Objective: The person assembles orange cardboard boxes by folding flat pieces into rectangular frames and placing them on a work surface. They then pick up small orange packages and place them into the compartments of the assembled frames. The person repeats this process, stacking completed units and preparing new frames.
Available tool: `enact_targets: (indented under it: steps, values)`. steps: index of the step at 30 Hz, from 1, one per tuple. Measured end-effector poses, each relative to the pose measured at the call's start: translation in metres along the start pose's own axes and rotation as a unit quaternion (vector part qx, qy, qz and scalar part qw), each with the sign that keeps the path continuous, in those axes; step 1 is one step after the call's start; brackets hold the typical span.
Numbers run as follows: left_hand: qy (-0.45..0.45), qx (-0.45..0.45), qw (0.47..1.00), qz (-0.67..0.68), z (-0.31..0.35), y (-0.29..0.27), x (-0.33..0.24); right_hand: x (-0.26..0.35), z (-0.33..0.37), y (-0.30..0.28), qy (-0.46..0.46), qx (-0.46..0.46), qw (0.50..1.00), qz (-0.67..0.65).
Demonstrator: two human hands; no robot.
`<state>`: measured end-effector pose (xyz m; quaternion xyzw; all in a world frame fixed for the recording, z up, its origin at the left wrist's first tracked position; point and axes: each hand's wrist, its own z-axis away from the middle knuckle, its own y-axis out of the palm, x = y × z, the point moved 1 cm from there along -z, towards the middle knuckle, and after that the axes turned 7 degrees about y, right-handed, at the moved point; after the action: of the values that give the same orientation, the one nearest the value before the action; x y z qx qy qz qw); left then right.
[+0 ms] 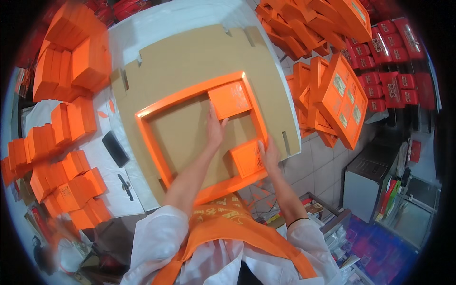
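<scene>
A large square orange tray-like frame (pixel 190 90) lies on a brown cardboard sheet (pixel 183 52) on the table in front of me. In its far right corner sits a small orange box (pixel 230 99). A second small orange box (pixel 245 157) sits in the near right corner. My left hand (pixel 216 126) reaches inside the frame, its fingers stretched along the left side of the far box and its thumb apart. At the frame's right wall, my right hand (pixel 270 154) straddles the rim, thumb on the near box's side and fingers outside.
Stacked orange boxes (pixel 71 187) line the left side, near a black phone (pixel 115 148) and a dark tool (pixel 125 186). Orange trays (pixel 339 102) lean in piles to the right. Red packages (pixel 389 85) fill shelves beyond. A person (pixel 61 247) is partly visible at lower left.
</scene>
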<state>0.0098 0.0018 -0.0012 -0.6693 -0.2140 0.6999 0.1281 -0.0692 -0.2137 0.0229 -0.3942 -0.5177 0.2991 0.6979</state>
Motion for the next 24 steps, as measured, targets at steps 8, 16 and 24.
enact_targets:
  steps: [8, 16, 24]
  values:
    - [-0.218, 0.086, 0.965, 0.115, 0.078, -0.008, -0.011, -0.007, 0.001, 0.007, 0.04, 0.017, 0.998, 0.046]
    - [0.028, 0.203, 0.979, 0.018, 0.125, 0.007, 0.006, -0.044, -0.008, 0.02, -0.005, 0.023, 0.997, 0.067]
    - [-0.035, 0.073, 0.983, 0.167, 0.122, -0.182, 0.071, 0.101, 0.0, -0.034, -0.154, 0.066, 0.982, 0.088]
